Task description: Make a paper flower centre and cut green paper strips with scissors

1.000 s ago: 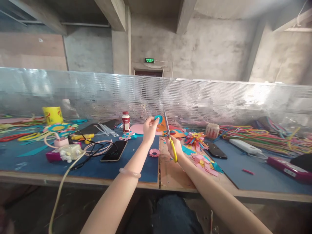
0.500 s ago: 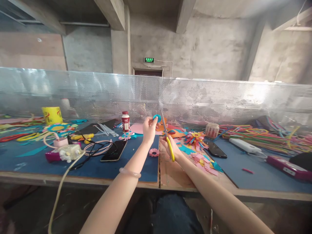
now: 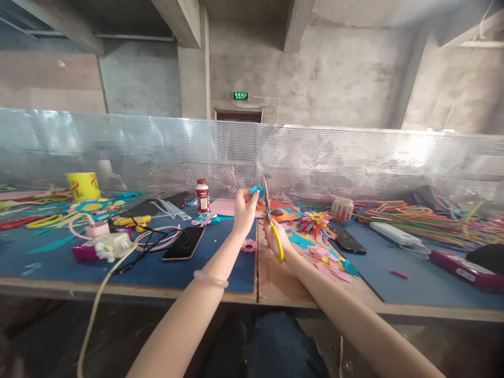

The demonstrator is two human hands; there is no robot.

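Observation:
My left hand (image 3: 243,212) is raised above the table and pinches a small round teal paper piece (image 3: 256,191) between its fingertips. Right beside it, my right hand (image 3: 276,239) grips yellow-handled scissors (image 3: 270,222), their blades pointing up and touching the teal piece's right edge. A clear bangle sits on my left wrist. Below the hands lie a small pink paper flower (image 3: 249,245) and a pile of pink and teal paper scraps (image 3: 329,261).
A multicoloured paper flower (image 3: 315,220), a red-capped bottle (image 3: 202,196), two black phones (image 3: 183,243), a yellow tape roll (image 3: 83,185), tangled cables (image 3: 149,241), coloured strips (image 3: 425,220) and a white device (image 3: 396,234) lie on the blue mats. A perforated metal screen (image 3: 354,163) runs behind the table.
The scissors have shifted left and closer to the teal piece, and both hands have drawn nearer together. The rest of the table looks the same.

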